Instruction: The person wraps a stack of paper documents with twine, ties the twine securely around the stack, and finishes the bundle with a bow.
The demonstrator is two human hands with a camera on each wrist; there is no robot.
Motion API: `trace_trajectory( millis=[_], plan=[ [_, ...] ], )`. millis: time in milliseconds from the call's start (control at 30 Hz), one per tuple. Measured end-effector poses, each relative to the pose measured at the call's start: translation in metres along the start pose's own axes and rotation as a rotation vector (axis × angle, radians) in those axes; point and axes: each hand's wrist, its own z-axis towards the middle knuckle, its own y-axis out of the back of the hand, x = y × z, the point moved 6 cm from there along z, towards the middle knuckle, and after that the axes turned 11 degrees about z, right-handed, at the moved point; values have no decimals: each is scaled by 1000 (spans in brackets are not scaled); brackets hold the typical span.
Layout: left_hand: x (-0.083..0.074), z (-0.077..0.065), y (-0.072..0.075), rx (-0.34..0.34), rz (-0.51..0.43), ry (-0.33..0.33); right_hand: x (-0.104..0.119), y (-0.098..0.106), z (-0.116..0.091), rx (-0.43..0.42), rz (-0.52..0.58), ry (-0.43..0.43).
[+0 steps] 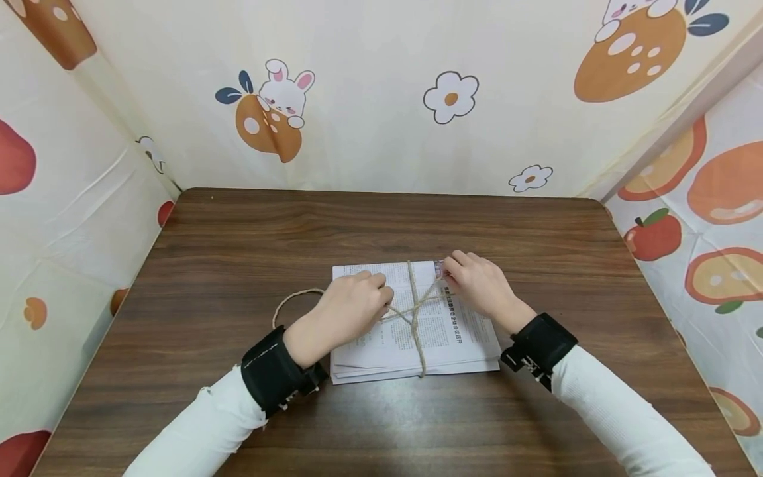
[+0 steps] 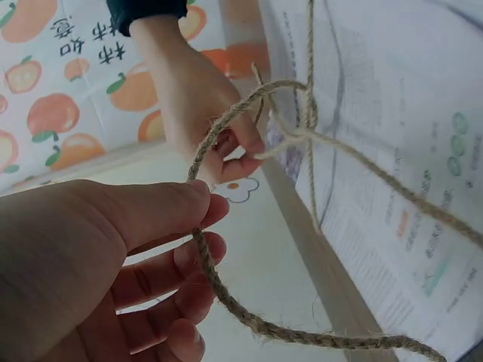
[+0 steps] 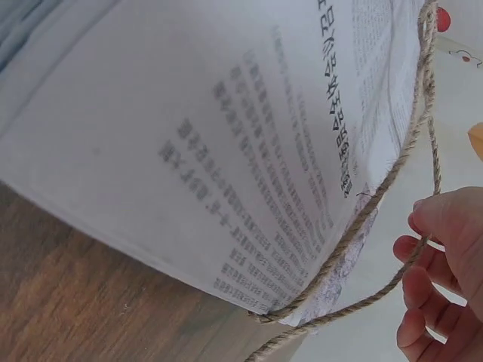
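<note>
A stack of folded newspapers [image 1: 381,354] lies on the table, wrapped by twine [image 1: 414,285] that crosses near its middle. My left hand [image 1: 356,301] is over the stack's left part and pinches one twine end between thumb and forefinger; in the left wrist view this twine [image 2: 249,320] loops past the fingers. Over the far right corner, my right hand [image 1: 479,281] pinches the other end, seen as twine [image 3: 377,292] running through the fingers [image 3: 423,249] in the right wrist view. Between the hands the strands meet at a crossing [image 2: 308,124] on top of the papers.
The brown wooden table [image 1: 238,238] extends around the stack. A cream curtain with cartoon prints [image 1: 369,99] hangs behind it, and fruit-printed sheets [image 1: 715,265] stand at the sides. A loose twine loop [image 1: 285,305] lies left of the papers. Black bands [image 1: 274,371] circle both wrists.
</note>
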Motion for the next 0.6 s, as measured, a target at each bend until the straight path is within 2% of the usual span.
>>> trace_trajectory(
  millis=[133,300,600],
  plan=[
    [2,7,0,35,-65,26,0,4,-2,-34,7,2],
    [4,15,-3,25,-160,64,2,7,-5,-52,26,-4],
    [5,29,-17,80,-290,120,9,14,-4,-54,68,-30]
  ],
)
